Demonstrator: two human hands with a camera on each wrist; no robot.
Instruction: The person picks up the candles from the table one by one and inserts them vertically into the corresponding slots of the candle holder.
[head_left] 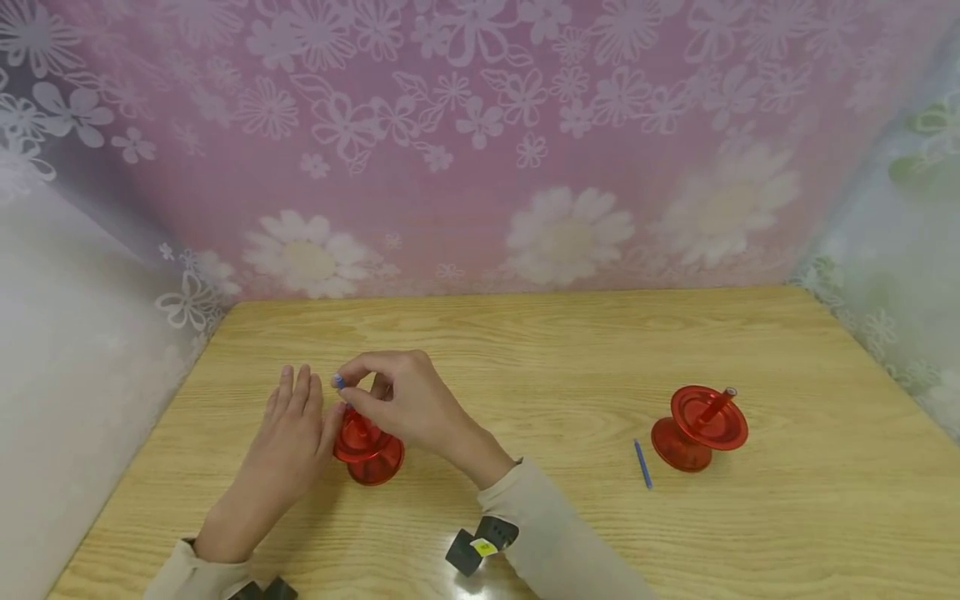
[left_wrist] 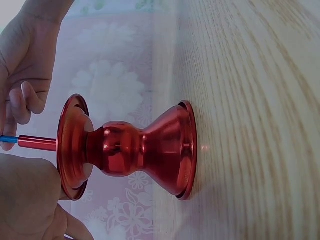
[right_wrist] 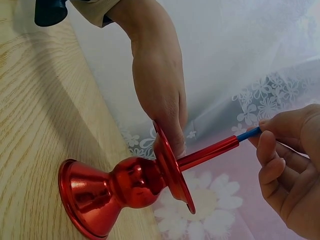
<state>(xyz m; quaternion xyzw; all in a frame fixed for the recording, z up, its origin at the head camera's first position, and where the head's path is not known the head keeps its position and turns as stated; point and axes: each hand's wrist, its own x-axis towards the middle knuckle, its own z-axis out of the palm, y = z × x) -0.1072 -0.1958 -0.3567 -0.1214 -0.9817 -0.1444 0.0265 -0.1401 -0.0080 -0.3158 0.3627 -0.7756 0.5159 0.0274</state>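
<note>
On the left of the table stands a shiny red candlestick [head_left: 377, 468], upright, with a wide dish and a narrow red tube [right_wrist: 210, 153] rising from it. My right hand [head_left: 416, 402] pinches a thin blue stick [right_wrist: 248, 134] between thumb and fingertips. The stick's lower end sits in the mouth of the tube, in line with it. Beside the dish is my left hand [head_left: 291, 433], its fingers straight and its thumb at the dish rim; in the right wrist view the rim hides part of this hand.
A second red candlestick [head_left: 684, 446] stands on the right of the wooden table [head_left: 540, 350]. Left of its base lies another blue stick [head_left: 642, 464]. Flowered cloth [head_left: 450, 208] walls the table at the back and sides.
</note>
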